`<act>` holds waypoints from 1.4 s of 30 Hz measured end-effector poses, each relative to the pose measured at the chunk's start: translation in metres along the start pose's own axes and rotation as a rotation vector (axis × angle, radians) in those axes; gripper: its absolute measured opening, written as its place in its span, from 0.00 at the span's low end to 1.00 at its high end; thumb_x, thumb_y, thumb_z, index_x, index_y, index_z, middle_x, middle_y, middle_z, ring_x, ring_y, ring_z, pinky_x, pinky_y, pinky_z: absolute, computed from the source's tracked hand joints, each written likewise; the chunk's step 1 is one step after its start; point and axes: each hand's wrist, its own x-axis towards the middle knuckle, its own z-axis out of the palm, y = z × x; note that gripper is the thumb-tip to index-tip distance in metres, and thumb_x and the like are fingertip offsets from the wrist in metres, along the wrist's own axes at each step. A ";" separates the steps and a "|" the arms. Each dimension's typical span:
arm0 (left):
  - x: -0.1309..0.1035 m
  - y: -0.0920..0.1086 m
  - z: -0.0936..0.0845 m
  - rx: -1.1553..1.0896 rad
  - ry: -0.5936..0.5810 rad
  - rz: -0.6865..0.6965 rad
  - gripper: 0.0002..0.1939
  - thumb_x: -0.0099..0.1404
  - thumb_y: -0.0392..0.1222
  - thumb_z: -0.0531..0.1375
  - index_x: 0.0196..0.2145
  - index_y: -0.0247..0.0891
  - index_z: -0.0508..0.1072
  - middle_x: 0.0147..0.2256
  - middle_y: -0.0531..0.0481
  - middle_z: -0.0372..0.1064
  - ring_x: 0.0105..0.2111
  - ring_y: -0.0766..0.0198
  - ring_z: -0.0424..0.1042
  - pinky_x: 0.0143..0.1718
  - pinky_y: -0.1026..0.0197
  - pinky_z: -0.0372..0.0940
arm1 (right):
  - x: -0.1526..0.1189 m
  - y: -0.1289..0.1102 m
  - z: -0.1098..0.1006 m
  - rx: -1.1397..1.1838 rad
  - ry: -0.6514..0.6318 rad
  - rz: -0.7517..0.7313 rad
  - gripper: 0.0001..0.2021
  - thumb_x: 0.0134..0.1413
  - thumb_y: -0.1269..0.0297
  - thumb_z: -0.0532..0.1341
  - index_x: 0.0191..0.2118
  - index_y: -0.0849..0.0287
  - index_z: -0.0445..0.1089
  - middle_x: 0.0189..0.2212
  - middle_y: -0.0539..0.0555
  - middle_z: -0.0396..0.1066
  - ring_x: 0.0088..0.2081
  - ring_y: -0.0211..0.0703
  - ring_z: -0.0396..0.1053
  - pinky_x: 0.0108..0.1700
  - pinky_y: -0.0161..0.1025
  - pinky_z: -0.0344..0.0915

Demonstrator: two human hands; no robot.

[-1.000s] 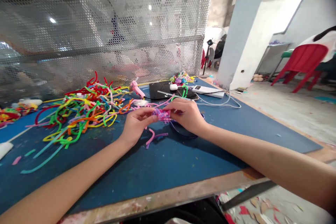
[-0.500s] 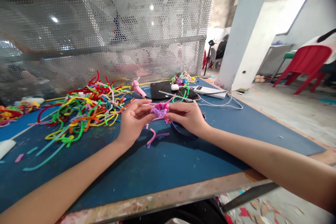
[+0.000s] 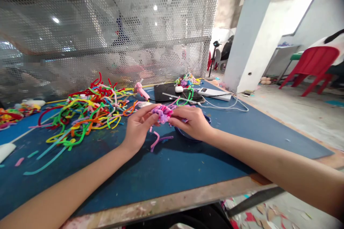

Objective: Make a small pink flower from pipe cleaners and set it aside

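A small fuzzy bundle of twisted pink and purple pipe cleaners [image 3: 162, 113] is held between both hands, above the table. My left hand [image 3: 141, 126] pinches its left side between thumb and fingers. My right hand [image 3: 192, 121] grips the right side, thumb below and fingers above. Behind and under my right hand sits a dark blue bowl [image 3: 188, 136], partly hidden. Just below the bundle, short cut pink and purple pipe cleaner pieces [image 3: 159, 141] lie on the blue table mat [image 3: 166, 175].
A tangled heap of coloured pipe cleaners [image 3: 86, 111] lies at the left. Toward the back are a pink glue gun [image 3: 141, 90], a black pad [image 3: 161, 93], a white earbud case [image 3: 178, 89] and a white power strip [image 3: 215, 94] with cables. A perforated metal panel [image 3: 107, 35] stands behind.
The bundle has been turned between my fingers, so a rounder, ruffled side faces me. My left hand has shifted slightly right and rotated; my right fingers have regripped.
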 end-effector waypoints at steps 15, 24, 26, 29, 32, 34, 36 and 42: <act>0.007 -0.002 -0.010 -0.096 -0.112 -0.190 0.14 0.50 0.45 0.70 0.35 0.40 0.79 0.35 0.50 0.78 0.31 0.62 0.76 0.31 0.63 0.72 | -0.004 0.004 -0.001 0.066 -0.068 -0.027 0.14 0.62 0.62 0.55 0.50 0.60 0.70 0.38 0.58 0.74 0.39 0.42 0.72 0.43 0.37 0.66; -0.006 0.004 0.015 -0.366 -0.118 -0.439 0.17 0.54 0.51 0.67 0.39 0.40 0.73 0.37 0.49 0.75 0.37 0.62 0.76 0.35 0.63 0.72 | -0.004 -0.001 0.001 -0.191 0.067 0.038 0.12 0.63 0.66 0.54 0.44 0.63 0.73 0.28 0.55 0.72 0.28 0.38 0.68 0.31 0.32 0.63; -0.007 0.004 0.017 -0.316 -0.075 -0.413 0.16 0.54 0.48 0.68 0.38 0.39 0.73 0.37 0.50 0.75 0.36 0.63 0.75 0.34 0.64 0.72 | -0.004 -0.001 0.001 -0.200 0.039 -0.013 0.11 0.62 0.66 0.55 0.43 0.64 0.73 0.29 0.57 0.73 0.30 0.39 0.70 0.33 0.33 0.63; -0.003 0.002 0.012 -0.170 -0.052 -0.374 0.17 0.52 0.47 0.68 0.37 0.37 0.71 0.35 0.50 0.73 0.32 0.65 0.74 0.29 0.66 0.71 | -0.001 -0.001 0.000 -0.029 -0.098 -0.031 0.09 0.59 0.66 0.58 0.42 0.62 0.73 0.34 0.58 0.75 0.34 0.41 0.72 0.37 0.35 0.66; 0.004 -0.002 0.002 -0.063 -0.114 -0.380 0.19 0.51 0.47 0.68 0.38 0.37 0.70 0.31 0.53 0.72 0.26 0.68 0.72 0.25 0.67 0.69 | 0.002 0.000 0.000 0.235 -0.189 0.199 0.09 0.55 0.64 0.62 0.41 0.61 0.71 0.32 0.54 0.74 0.31 0.38 0.71 0.32 0.33 0.67; 0.006 -0.005 -0.002 -0.031 -0.155 -0.400 0.17 0.50 0.45 0.69 0.35 0.37 0.69 0.27 0.55 0.70 0.22 0.70 0.69 0.23 0.68 0.68 | 0.004 0.001 0.001 0.431 -0.195 0.423 0.13 0.51 0.62 0.65 0.41 0.60 0.67 0.27 0.49 0.71 0.25 0.35 0.69 0.26 0.32 0.66; 0.006 -0.007 -0.004 -0.002 -0.190 -0.410 0.15 0.49 0.43 0.69 0.30 0.35 0.69 0.24 0.55 0.69 0.21 0.71 0.68 0.22 0.69 0.66 | 0.004 0.003 0.003 0.613 -0.221 0.570 0.17 0.48 0.60 0.67 0.41 0.59 0.63 0.23 0.45 0.68 0.21 0.34 0.67 0.22 0.31 0.66; 0.005 -0.008 -0.003 0.104 -0.153 -0.296 0.16 0.45 0.35 0.69 0.29 0.37 0.65 0.30 0.56 0.67 0.22 0.73 0.65 0.23 0.70 0.63 | 0.000 0.005 0.004 0.631 -0.337 0.498 0.19 0.50 0.61 0.66 0.48 0.57 0.66 0.27 0.46 0.67 0.23 0.34 0.68 0.22 0.30 0.68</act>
